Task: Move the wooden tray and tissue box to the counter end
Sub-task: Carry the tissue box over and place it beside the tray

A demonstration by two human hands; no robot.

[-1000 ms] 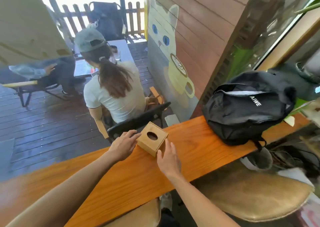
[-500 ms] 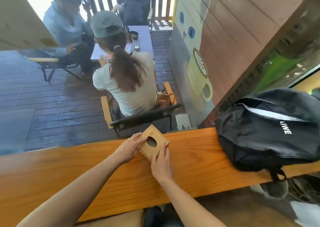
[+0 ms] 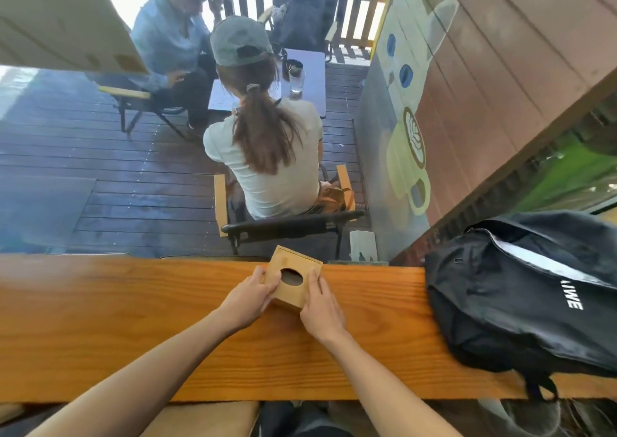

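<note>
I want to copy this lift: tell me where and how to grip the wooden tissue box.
Grip the tissue box by its two opposite side walls, one palm from each side, as the left hand and right hand do. Its flat walls suit pressing; the top has an oval hole.

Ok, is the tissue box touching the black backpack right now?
No, the tissue box sits between both hands near the counter's far edge, with bare wood separating it from the backpack.
</note>
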